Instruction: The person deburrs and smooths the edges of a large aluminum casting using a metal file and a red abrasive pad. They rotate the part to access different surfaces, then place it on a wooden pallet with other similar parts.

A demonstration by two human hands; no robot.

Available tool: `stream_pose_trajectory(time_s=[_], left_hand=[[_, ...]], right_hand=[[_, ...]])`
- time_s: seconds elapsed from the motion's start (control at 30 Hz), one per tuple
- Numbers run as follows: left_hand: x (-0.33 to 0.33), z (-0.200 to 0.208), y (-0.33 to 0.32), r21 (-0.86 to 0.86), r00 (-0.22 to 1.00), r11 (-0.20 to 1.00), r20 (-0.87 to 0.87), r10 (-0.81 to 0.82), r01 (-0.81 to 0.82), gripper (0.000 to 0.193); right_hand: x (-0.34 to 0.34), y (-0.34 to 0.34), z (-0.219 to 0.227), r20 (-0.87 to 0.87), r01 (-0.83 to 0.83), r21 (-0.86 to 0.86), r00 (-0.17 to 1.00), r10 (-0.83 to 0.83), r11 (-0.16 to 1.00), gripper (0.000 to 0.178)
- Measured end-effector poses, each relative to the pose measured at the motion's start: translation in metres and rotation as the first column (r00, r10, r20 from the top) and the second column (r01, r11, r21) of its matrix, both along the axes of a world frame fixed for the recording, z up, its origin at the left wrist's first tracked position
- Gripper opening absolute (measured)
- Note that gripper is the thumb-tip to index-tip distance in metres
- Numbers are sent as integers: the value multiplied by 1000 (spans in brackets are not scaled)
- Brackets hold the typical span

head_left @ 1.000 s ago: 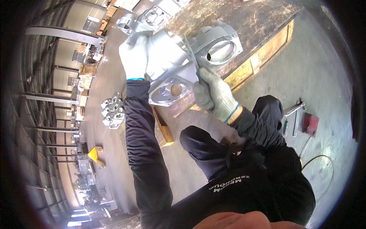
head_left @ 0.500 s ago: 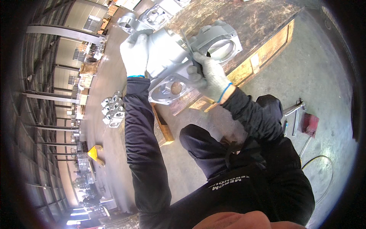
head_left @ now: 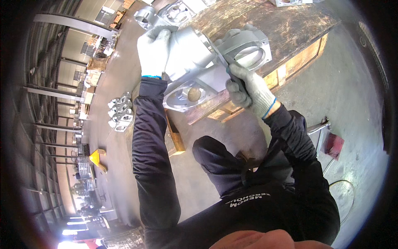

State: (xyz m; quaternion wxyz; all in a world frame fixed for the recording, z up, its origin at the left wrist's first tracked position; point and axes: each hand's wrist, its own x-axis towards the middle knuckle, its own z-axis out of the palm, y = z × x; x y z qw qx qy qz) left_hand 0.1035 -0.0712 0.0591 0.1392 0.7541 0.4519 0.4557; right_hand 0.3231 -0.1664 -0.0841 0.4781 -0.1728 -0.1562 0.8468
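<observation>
A silver metal casting [head_left: 186, 52] with a wide cylindrical body lies tilted on the wooden bench in front of me. My left hand [head_left: 154, 52], in a white glove, is closed over its far left rim. In my gloved right hand [head_left: 253, 89] is what looks like a flat file [head_left: 221, 53], gripped by its dark handle. Its blade points up and left, along the open end of the casting. Whether it touches the metal, I cannot tell. Just beyond the blade sits another casting [head_left: 265, 41] with a large round opening. A flanged casting part [head_left: 173, 101] shows below the cylinder.
More silver castings [head_left: 145, 17] stand at the bench's far left. The worn wooden bench [head_left: 286, 25] has a timber side. Several castings [head_left: 120, 114] are on the floor left, near a yellow pallet jack [head_left: 96, 158]. A red plate [head_left: 333, 146] and a hose [head_left: 353, 195] lie right.
My right hand has drawn back down and to the right with the file, showing more of its handle. My left hand keeps its hold on the casting; the view has shifted slightly.
</observation>
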Motion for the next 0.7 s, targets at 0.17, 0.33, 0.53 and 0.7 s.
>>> stream_pose_trajectory(time_s=[0.17, 0.33, 0.53, 0.7], left_hand=[[-2, -1, 0, 3, 999, 1000, -53, -9, 9, 24], [-2, -2, -1, -37, 999, 999, -5, 35, -35, 25], [-4, 0, 4, -49, 999, 998, -28, -46, 44, 25], [-4, -1, 5, -8, 999, 1000, -27, -22, 22, 21]], right_hand=[[10, 14, 3, 110, -28, 163, 994, 10, 986, 21], [22, 21, 8, 337, -73, 121, 941, 28, 990, 36], [26, 39, 10, 219, 25, 166, 974, -62, 986, 35], [37, 44, 5, 61, -68, 226, 997, 56, 972, 28]])
